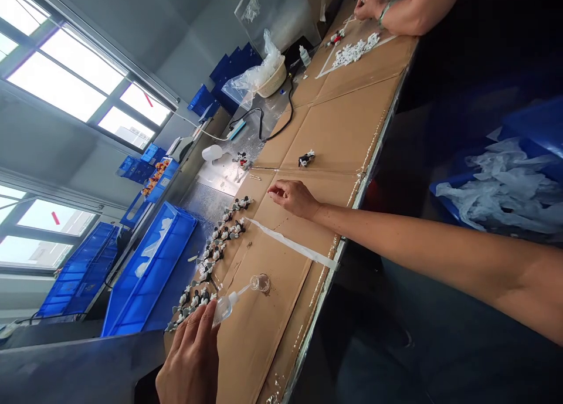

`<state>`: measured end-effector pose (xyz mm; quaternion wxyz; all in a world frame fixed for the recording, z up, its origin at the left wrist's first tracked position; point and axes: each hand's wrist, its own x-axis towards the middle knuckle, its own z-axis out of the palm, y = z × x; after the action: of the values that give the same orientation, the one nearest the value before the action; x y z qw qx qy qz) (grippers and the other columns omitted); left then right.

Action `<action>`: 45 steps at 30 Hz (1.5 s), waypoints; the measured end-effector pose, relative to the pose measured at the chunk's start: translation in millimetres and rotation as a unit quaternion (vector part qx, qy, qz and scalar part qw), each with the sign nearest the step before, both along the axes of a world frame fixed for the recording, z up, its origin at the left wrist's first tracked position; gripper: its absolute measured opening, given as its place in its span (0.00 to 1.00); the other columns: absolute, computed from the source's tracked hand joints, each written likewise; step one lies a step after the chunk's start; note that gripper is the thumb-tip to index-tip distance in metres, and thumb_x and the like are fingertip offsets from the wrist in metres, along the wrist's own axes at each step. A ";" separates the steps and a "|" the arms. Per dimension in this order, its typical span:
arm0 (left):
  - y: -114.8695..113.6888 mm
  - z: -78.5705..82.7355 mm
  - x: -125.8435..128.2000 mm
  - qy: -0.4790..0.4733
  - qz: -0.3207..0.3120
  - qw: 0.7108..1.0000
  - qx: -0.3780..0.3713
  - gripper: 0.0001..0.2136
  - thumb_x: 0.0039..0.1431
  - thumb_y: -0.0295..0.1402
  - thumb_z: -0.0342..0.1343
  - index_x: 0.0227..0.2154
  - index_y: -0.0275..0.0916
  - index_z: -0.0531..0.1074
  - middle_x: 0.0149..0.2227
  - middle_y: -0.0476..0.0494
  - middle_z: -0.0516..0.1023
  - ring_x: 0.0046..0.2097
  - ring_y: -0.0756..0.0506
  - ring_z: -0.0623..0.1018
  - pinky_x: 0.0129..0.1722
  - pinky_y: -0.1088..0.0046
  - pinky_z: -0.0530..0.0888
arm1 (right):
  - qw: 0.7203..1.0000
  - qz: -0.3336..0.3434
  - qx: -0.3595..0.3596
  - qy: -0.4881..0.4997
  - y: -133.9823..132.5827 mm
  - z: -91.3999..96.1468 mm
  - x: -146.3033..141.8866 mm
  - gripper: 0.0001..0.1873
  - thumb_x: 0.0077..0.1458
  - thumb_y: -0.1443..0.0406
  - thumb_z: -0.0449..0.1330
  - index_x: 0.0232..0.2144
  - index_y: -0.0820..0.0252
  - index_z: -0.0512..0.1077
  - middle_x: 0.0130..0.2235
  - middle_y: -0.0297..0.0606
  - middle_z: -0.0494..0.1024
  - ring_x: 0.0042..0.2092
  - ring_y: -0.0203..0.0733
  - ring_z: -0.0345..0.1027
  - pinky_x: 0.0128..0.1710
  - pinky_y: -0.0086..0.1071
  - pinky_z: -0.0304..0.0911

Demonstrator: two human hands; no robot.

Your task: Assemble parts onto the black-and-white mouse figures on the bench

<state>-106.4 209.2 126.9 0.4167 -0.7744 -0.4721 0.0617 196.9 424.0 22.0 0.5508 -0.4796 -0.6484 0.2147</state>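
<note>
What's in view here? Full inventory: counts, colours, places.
brown cardboard sheets: several, taped, covering the long table
small black-and-white figurines: many, in rows along the cardboard's far edge
lone black-and-white figurine: one, mid-table
small white parts: a pile, at the far end
another person's hands: at the far end, by that pile
clear plastic squeeze bottle: one, lying on the cardboard
small clear round dish: one, at the bottle's nozzle
white strip: one, across the cardboard
blue plastic bins: several, beyond the table
white plastic bags: a heap, in a blue bin
black cable: one, at the far end
left hand: fingertips at the bottle
right hand: curled, on the cardboard
</note>
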 end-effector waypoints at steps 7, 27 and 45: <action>-1.3 0.9 1.4 -0.016 0.021 1.000 -0.015 0.14 0.72 0.29 0.49 0.54 0.40 0.76 0.49 0.51 0.83 0.49 0.44 0.82 0.38 0.72 0.77 | 1.000 0.003 0.004 0.008 -0.6 -0.7 0.1 0.10 0.69 0.61 0.63 0.42 0.64 0.76 0.41 0.37 0.80 0.42 0.41 0.77 0.46 0.40 0.75; -1.0 4.0 4.4 -0.019 0.013 1.000 -0.006 0.14 0.72 0.28 0.50 0.53 0.41 0.77 0.48 0.51 0.84 0.48 0.45 0.82 0.34 0.73 0.77 | 1.000 0.006 -0.008 0.014 -1.8 0.9 -0.4 0.09 0.69 0.61 0.62 0.42 0.64 0.76 0.41 0.37 0.80 0.42 0.41 0.77 0.45 0.40 0.76; -1.8 1.2 7.3 -0.028 0.001 1.000 -0.002 0.14 0.73 0.29 0.48 0.53 0.40 0.76 0.47 0.50 0.84 0.47 0.45 0.82 0.37 0.72 0.76 | 1.000 0.008 0.008 0.015 0.7 -2.7 -0.8 0.10 0.69 0.60 0.62 0.42 0.64 0.76 0.41 0.37 0.80 0.41 0.40 0.76 0.45 0.39 0.75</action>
<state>-99.2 207.4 128.1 0.4019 -0.7762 -0.4840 0.0413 196.0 424.7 19.3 0.5627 -0.4667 -0.6456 0.2210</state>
